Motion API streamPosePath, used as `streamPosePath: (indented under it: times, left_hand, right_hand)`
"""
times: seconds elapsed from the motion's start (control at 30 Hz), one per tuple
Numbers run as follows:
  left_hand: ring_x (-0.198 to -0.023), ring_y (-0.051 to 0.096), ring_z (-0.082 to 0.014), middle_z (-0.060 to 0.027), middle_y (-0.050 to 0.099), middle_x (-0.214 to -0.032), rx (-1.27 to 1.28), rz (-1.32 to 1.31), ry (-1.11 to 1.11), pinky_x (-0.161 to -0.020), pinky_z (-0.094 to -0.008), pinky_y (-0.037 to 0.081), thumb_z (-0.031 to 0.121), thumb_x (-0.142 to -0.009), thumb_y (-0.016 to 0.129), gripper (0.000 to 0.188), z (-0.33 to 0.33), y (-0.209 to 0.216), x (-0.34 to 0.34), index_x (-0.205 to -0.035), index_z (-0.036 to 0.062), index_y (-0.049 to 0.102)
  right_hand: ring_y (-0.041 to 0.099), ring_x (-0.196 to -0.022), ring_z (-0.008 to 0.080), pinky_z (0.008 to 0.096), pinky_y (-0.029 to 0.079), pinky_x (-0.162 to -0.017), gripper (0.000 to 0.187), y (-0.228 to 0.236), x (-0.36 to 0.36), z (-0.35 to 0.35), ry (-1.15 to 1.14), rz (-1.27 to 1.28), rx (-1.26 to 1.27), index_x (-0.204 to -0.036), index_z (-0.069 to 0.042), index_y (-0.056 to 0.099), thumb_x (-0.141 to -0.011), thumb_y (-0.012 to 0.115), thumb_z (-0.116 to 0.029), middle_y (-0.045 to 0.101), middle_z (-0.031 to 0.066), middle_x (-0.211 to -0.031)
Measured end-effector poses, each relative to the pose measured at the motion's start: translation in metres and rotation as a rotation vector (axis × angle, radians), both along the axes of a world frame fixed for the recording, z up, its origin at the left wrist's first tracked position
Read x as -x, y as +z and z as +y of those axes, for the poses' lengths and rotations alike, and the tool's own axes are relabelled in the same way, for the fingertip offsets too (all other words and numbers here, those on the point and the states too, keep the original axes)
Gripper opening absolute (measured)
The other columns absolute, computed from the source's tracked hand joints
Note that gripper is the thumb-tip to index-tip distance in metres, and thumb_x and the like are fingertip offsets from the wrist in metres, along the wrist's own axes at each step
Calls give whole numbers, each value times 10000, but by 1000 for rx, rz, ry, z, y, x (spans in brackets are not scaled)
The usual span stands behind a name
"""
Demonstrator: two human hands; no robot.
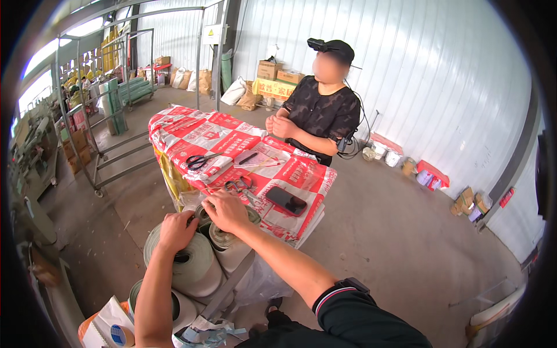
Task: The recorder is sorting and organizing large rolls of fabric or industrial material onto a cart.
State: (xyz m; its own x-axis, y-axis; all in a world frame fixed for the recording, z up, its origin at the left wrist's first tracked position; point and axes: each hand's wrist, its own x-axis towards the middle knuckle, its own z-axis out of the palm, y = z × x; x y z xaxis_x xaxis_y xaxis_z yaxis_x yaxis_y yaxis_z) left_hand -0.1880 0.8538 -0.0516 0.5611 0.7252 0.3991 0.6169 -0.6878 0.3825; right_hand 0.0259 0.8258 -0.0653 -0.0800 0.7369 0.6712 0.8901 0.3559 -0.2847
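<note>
Several grey-green rolls of sheet material stand upright in front of me, beside the table's near end. My left hand (177, 230) bends its fingers over the rim of the large roll (200, 268), just above its hollow core. A little farther off and to the right, my right hand (227, 211) lies over the top of a smaller roll (230, 250), its fingers curled down at the edge. The two hands are close together but apart. The fingertips of both are partly hidden among the rolls.
On the table's red-and-white plastic covering (223, 136) lie black-handled scissors (200, 162), a second pair of scissors (241, 183), a black pen (248, 158) and a phone (286, 200). A co-worker (321, 107) stands at the far side. A metal rack (122, 165) is left.
</note>
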Motion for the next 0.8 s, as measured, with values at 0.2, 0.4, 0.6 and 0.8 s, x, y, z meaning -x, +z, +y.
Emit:
streamPosePath:
  times: [0.2,0.4,0.6,0.8]
  left_hand:
    - [-928,726,-389,-195,768,-940,13,12,-5,-944,-496,521,296,-955,677,304,0,2,-2,-1110,46,754]
    - [-918,726,-389,-198,765,-931,-5,1,7,-949,-498,523,294,-952,675,303,-1,1,-1,-1101,44,756]
    - [-981,722,-415,-225,766,-1002,57,51,17,-926,-510,549,301,-942,692,343,-4,12,1,-1138,31,773]
    - [-924,726,-392,-191,768,-929,-11,21,-35,-935,-505,520,310,-959,670,298,16,-16,-14,-1068,47,757]
  right_hand:
    - [670,-1175,340,511,482,-1056,349,3,0,-1,3,45,106,-1014,-54,763,-1044,596,-359,773,134,-1099]
    - [686,-1076,324,481,503,-966,339,-2,0,2,9,-1,-11,-1043,-57,768,-1060,590,-345,770,122,-1047]
    - [668,-1176,350,532,472,-1061,347,2,3,0,16,42,105,-1061,-46,753,-1047,594,-353,770,149,-1112]
    - [682,-1013,324,428,536,-911,288,20,-27,-41,56,547,-288,-1241,-12,637,-1003,703,-162,704,152,-1041]
